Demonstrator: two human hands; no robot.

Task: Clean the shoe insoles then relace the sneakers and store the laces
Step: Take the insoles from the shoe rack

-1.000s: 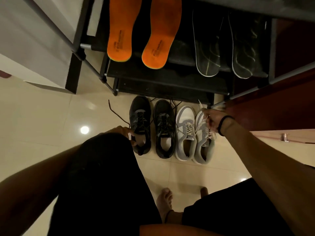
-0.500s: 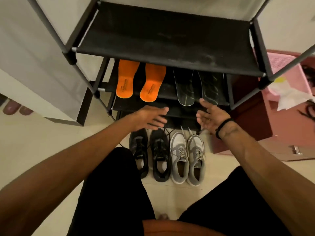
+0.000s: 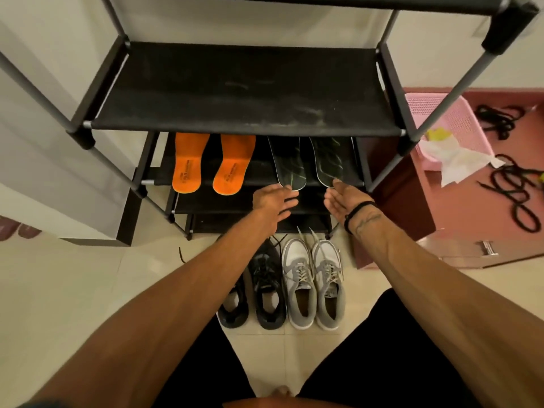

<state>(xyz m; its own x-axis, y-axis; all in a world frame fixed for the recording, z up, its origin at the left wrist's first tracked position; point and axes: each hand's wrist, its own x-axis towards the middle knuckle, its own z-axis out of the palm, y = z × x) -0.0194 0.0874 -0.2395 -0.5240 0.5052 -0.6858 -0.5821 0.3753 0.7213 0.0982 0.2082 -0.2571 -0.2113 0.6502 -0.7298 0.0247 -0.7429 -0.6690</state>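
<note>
Head view: left hand and right hand, fingers released, reaching dark insoles on rack shelf; contact unclear. Step: insole retrieval, probably; next, grasp each heel end

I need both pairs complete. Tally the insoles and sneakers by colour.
Orange insoles: 2
Dark insoles: 2
Black sneakers: 2
Grey sneakers: 2
Total: 8
</note>
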